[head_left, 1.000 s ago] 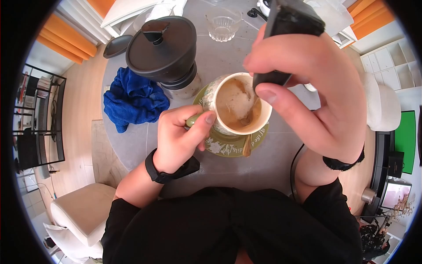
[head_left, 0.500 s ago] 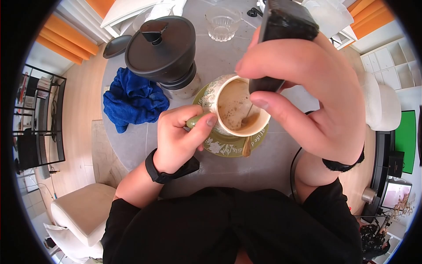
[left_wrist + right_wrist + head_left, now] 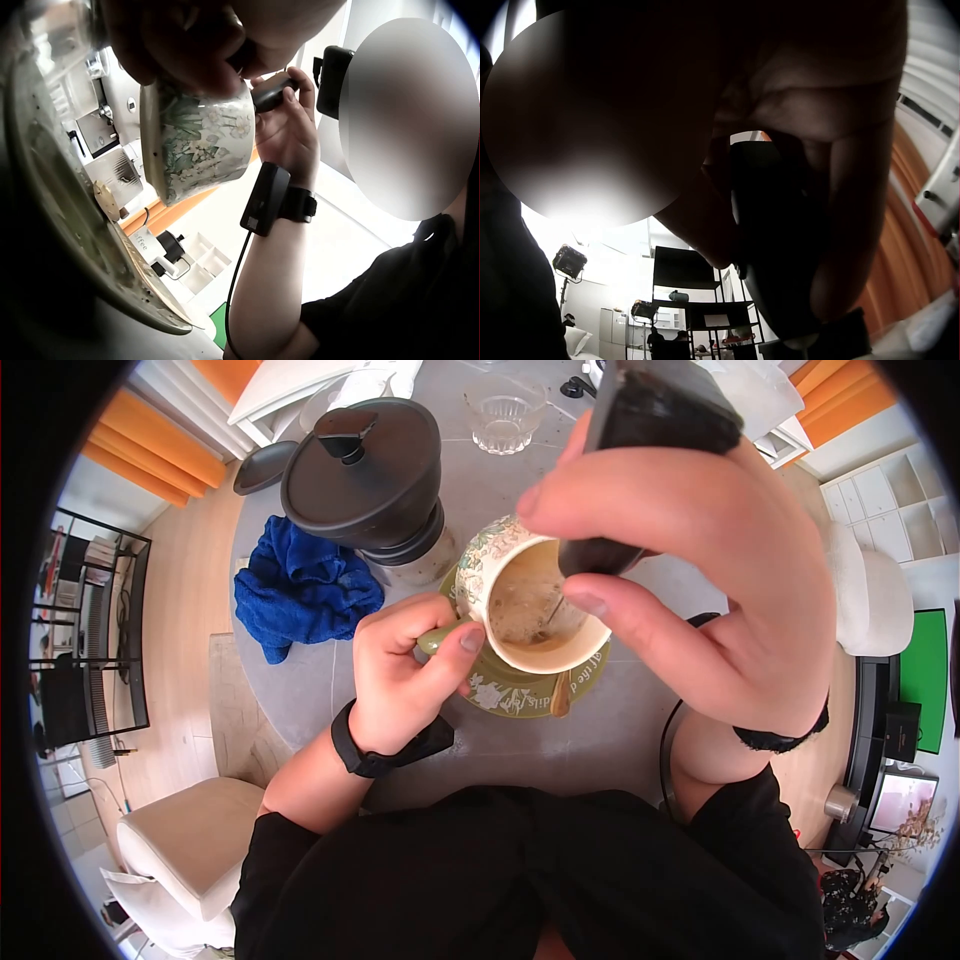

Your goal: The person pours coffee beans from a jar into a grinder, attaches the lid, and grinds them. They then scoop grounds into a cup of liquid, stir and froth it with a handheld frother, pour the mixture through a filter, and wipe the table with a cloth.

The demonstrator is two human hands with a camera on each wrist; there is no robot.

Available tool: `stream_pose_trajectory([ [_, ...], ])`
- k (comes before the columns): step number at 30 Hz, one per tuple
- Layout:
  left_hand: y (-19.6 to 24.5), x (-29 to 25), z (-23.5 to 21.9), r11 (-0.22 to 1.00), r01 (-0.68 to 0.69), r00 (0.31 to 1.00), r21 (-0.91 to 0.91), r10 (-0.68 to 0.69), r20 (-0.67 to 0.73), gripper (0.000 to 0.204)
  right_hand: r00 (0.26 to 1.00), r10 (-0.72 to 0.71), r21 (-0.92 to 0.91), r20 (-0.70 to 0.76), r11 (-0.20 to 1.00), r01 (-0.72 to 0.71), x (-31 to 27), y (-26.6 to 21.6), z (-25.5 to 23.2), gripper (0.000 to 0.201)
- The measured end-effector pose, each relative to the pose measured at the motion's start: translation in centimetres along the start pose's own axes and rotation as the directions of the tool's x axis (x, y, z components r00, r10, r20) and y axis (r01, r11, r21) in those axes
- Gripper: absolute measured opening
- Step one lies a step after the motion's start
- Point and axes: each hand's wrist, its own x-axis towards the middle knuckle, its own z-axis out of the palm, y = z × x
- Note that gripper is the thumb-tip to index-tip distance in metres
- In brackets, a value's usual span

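The left hand [image 3: 408, 672] grips the green handle of a floral cup [image 3: 480, 565], its thumb on top, and the cup tilts toward the body. Frothy light-brown liquid [image 3: 528, 595] fills part of it. In the right hand [image 3: 720, 580], fingers and thumb hold a black handheld device [image 3: 610, 550], whose thin metal shaft reaches into the liquid. Below the cup lies a green saucer [image 3: 510, 695] with a small spoon [image 3: 561, 696] on it. The left wrist view shows the cup's floral side [image 3: 206, 142] above the saucer [image 3: 97, 262]; the right wrist view is dark around the device [image 3: 772, 225].
Left of the cup stands a dark lidded grinder-like container [image 3: 365, 470], with a crumpled blue cloth [image 3: 300, 585] beside it. A clear glass [image 3: 505, 420] and a dark round lid [image 3: 265, 466] sit farther back on the grey table [image 3: 330, 705]. A black cable runs near the right forearm.
The cup has tipped further toward the body, showing more of its floral outside. The right hand and device have shifted slightly left, and the liquid's surface pattern has changed.
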Motion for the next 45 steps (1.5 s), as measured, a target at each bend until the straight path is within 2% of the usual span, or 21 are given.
stream_pose_trajectory([
  [2, -0.1, 0.0, 0.0, 1.000, -0.015, 1.000, -0.006, 0.015, 0.004, 0.030, 0.986, 0.046, -0.138, 0.158, 0.990, -0.024, 0.7, -0.9, -0.8, 0.037],
  [5, 0.1, 0.0, 0.0, 1.000, 0.002, 1.000, -0.003, -0.002, 0.003, 0.030, 0.917, 0.151, -0.342, 0.370, 0.940, -0.017, 2.4, -2.7, -2.0, 0.038],
  [6, 0.2, 0.0, 0.0, 1.000, 0.014, 1.000, -0.007, -0.014, 0.000, 0.030, 0.917, 0.151, -0.342, 0.370, 0.940, -0.017, 3.2, -3.3, -2.0, 0.038],
  [8, 0.2, -0.1, 0.0, 1.000, 0.026, 1.000, -0.010, -0.026, -0.004, 0.030, 0.810, 0.315, -0.526, 0.494, 0.851, -0.010, 4.5, -4.3, -1.8, 0.037],
  [9, 0.2, -0.1, 0.0, 1.000, 0.018, 1.000, -0.019, -0.018, -0.005, 0.030, 0.810, 0.315, -0.526, 0.494, 0.850, -0.010, 3.3, -3.1, -1.4, 0.037],
  [10, 0.2, -0.1, 0.0, 1.000, 0.009, 1.000, -0.028, -0.009, -0.006, 0.029, 0.938, 0.125, -0.266, 0.324, 0.963, -0.036, 1.0, -0.7, -0.7, 0.036],
  [11, 0.1, -0.1, -0.1, 1.000, 0.009, 1.000, -0.028, -0.009, -0.006, 0.029, 0.996, -0.017, 0.010, 0.084, 1.000, 0.016, -0.2, 0.5, -0.3, 0.036],
  [12, -0.1, 0.0, -0.2, 0.999, -0.022, 1.000, -0.023, 0.022, 0.002, 0.028, 0.996, -0.017, 0.010, 0.084, 1.000, 0.017, -0.2, 0.1, -0.2, 0.036],
  [14, -0.2, 0.0, -0.2, 0.998, -0.053, 0.999, -0.019, 0.053, 0.009, 0.027, 0.989, 0.112, -0.195, 0.094, 0.976, -0.092, -0.2, -1.3, 0.0, 0.035],
  [15, 0.0, 0.0, -0.1, 0.998, -0.049, 0.999, -0.040, 0.049, 0.011, 0.026, 0.989, 0.112, -0.195, 0.094, 0.976, -0.092, 0.7, -1.6, -0.6, 0.035],
  [17, 0.0, 0.0, -0.1, 0.997, -0.044, 0.999, -0.061, 0.045, 0.013, 0.025, 0.898, 0.159, -0.273, 0.410, 0.961, -0.046, 2.6, -2.1, -2.3, 0.036],
  [18, 0.0, 0.0, -0.2, 0.997, -0.056, 0.998, -0.052, 0.058, 0.026, 0.024, 0.898, 0.160, -0.273, 0.410, 0.961, -0.046, 2.0, -2.1, -1.7, 0.036],
  [20, -0.1, 0.0, -0.3, 0.997, -0.068, 0.997, -0.043, 0.070, 0.039, 0.023, 0.988, 0.124, -0.213, 0.094, 0.972, -0.102, 0.0, -1.6, 0.1, 0.035],
  [21, -0.1, 0.0, -0.3, 0.996, -0.077, 0.996, -0.041, 0.079, 0.047, 0.022, 0.988, 0.124, -0.213, 0.094, 0.972, -0.102, -0.2, -1.1, 0.1, 0.035],
  [23, 0.0, 0.0, -0.3, 0.996, -0.086, 0.995, -0.039, 0.088, 0.055, 0.021, 0.997, 0.034, 0.016, 0.074, 0.999, -0.035, -0.1, 0.3, -0.3, 0.034],
  [24, 0.1, 0.0, -0.2, 0.995, -0.074, 0.995, -0.068, 0.078, 0.059, 0.021, 0.997, 0.033, 0.016, 0.074, 0.999, -0.035, 0.5, -0.4, -0.8, 0.034],
  [26, 0.2, 0.0, -0.2, 0.993, -0.062, 0.996, -0.097, 0.069, 0.063, 0.021, 0.923, 0.150, -0.290, 0.353, 0.956, -0.045, 2.5, -2.4, -2.1, 0.033],
  [27, 0.1, 0.0, -0.2, 0.991, -0.038, 0.997, -0.129, 0.047, 0.062, 0.021, 0.923, 0.150, -0.290, 0.353, 0.956, -0.045, 2.9, -2.4, -2.4, 0.033],
  [29, 0.2, 0.0, -0.1, 0.987, -0.014, 0.998, -0.160, 0.024, 0.062, 0.021, 0.885, 0.076, -0.311, 0.460, 0.947, 0.080, 3.3, -2.1, -2.8, 0.033],
  [37, -0.3, 0.3, -0.5, 0.995, -0.042, 0.995, -0.088, 0.049, 0.081, 0.021, 0.909, 0.021, -0.246, 0.416, 0.965, 0.090, 2.9, -1.5, -2.7, 0.034],
  [45, -0.1, 0.3, -0.2, 0.993, -0.038, 0.997, -0.116, 0.046, 0.067, 0.021, 0.943, -0.080, -0.141, 0.323, 0.981, 0.132, 1.3, 0.9, -2.5, 0.034],
])
